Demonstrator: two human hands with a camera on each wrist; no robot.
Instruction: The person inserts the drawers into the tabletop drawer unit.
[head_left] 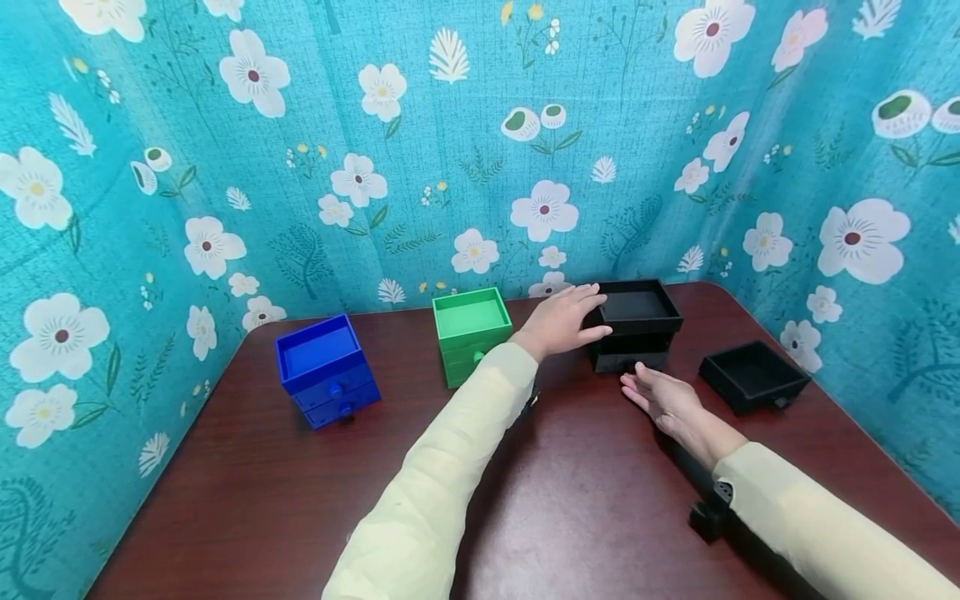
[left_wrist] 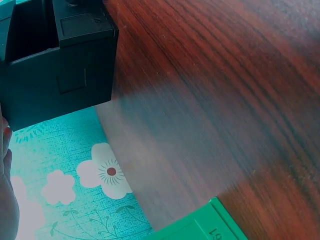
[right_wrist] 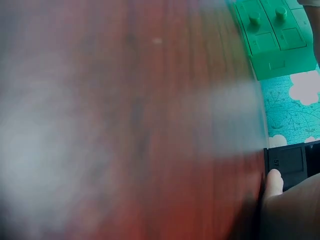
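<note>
A small black drawer unit [head_left: 639, 307] stands at the back right of the table, with a tray top, a hollow upper slot and a lower drawer [head_left: 611, 362] in place. My left hand [head_left: 562, 321] is at the unit's left side, its fingers stretched toward the top rim. My right hand [head_left: 666, 404] is at the front of the lower drawer, fingers extended and thumb close to that front; its knob is mostly hidden. A loose black drawer [head_left: 753, 375] lies right of the unit. The left wrist view shows the unit's side [left_wrist: 75, 75] and open slot.
A green drawer unit [head_left: 471, 318] stands left of the black one, and a blue drawer unit [head_left: 318, 350] farther left. Flowered teal cloth [head_left: 420, 167] hangs behind the dark wooden table [head_left: 585, 467]. A black wrist camera [head_left: 707, 518] sits below my right sleeve.
</note>
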